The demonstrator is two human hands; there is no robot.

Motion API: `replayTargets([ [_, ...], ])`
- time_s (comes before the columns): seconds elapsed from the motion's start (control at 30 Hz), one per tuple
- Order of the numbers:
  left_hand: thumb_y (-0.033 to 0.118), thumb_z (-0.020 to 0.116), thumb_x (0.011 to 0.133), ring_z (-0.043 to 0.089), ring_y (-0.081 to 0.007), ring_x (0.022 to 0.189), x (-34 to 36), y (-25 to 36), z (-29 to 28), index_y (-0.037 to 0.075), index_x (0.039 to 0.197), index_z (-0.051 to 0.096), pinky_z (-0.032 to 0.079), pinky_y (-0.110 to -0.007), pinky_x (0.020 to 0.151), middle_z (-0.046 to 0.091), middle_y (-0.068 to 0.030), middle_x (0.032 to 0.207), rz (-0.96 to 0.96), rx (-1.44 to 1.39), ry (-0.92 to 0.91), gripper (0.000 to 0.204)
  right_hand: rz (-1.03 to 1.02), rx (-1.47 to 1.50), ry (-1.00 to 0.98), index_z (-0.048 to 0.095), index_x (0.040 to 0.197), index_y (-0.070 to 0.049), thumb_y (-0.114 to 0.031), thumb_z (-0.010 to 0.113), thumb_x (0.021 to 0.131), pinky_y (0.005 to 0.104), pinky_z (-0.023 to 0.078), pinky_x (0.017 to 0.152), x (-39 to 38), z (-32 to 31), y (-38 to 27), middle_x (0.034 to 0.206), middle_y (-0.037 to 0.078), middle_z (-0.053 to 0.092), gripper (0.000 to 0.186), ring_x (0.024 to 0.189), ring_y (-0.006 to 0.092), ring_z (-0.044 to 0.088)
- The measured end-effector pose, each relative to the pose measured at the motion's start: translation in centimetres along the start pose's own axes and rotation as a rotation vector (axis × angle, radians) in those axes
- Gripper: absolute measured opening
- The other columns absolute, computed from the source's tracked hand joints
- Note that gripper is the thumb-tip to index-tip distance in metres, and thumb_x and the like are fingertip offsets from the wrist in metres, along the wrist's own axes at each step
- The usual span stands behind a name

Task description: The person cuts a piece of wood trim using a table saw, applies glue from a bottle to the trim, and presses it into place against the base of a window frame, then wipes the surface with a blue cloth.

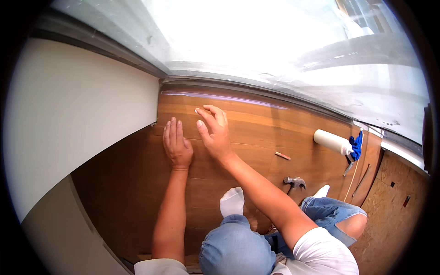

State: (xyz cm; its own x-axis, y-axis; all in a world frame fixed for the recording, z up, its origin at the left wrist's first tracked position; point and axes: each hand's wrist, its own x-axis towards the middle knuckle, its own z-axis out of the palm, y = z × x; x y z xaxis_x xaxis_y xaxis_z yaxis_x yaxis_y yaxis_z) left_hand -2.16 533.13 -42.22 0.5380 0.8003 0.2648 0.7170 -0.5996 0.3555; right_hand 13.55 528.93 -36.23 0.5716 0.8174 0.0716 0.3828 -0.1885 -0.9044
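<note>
My left hand (177,145) lies palm down on the brown wood-plank floor (256,119), its fingers stretched out side by side, near the corner of a white panel (91,114). Just right of it, my right hand (216,135) is held with thumb and fingers apart and slightly bent. No object shows in either hand. A small pale spot sits at one right fingertip; I cannot tell what it is. Whether the right hand touches the boards is unclear.
A white squeeze bottle (332,141) lies at the right by a blue cloth or glove (356,146). Nearer are a short red-and-white marker-like stick (283,156) and a claw hammer (294,182). A bright window (256,46) borders the far side; bare chipboard (394,206) lies at right.
</note>
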Motion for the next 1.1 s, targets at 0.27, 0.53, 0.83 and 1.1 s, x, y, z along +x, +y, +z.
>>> replayTargets([
  [0.27,-0.004,0.048,0.087,0.044,-0.0372,0.148,-0.2,0.6,0.1,0.001,0.149,0.055,0.033,-0.049,0.125,0.049,-0.0152,0.161,0.014,0.043,-0.029,0.063,0.212,-0.417,0.392,0.069,0.138,-0.009,-0.005,0.063,0.096,0.0439,0.047,0.094,-4.3,-19.5,12.1,0.117,0.013,0.058,0.043,0.105,0.0315,0.053],
  [0.53,-0.006,0.048,0.087,0.044,-0.0387,0.148,-0.4,0.0,0.0,-0.001,0.148,0.054,0.034,-0.05,0.124,0.048,-0.0167,0.16,0.054,0.066,-0.037,0.062,0.138,-0.81,0.233,0.071,0.137,-0.015,-0.002,0.064,0.09,0.0441,0.051,0.088,-3.0,-23.2,14.4,0.113,0.012,0.055,0.049,0.105,0.0319,0.052],
  [0.83,-0.006,0.048,0.087,0.044,-0.0381,0.148,-0.7,0.1,0.5,0.0,0.149,0.054,0.034,-0.049,0.124,0.048,-0.0158,0.161,0.063,0.068,-0.029,0.062,0.101,-0.96,0.278,0.073,0.133,-0.015,-0.003,0.065,0.087,0.0438,0.051,0.086,-3.3,-22.9,14.9,0.111,0.012,0.056,0.049,0.103,0.032,0.054],
  [1.1,-0.006,0.047,0.088,0.045,-0.0374,0.148,-0.5,-0.1,0.4,0.0,0.149,0.054,0.033,-0.049,0.124,0.048,-0.0154,0.161,0.067,0.06,-0.018,0.062,0.125,-0.808,0.324,0.075,0.125,-0.011,0.0,0.065,0.087,0.0438,0.052,0.085,-2.4,-22.4,14.0,0.106,0.011,0.059,0.041,0.102,0.032,0.055],
])
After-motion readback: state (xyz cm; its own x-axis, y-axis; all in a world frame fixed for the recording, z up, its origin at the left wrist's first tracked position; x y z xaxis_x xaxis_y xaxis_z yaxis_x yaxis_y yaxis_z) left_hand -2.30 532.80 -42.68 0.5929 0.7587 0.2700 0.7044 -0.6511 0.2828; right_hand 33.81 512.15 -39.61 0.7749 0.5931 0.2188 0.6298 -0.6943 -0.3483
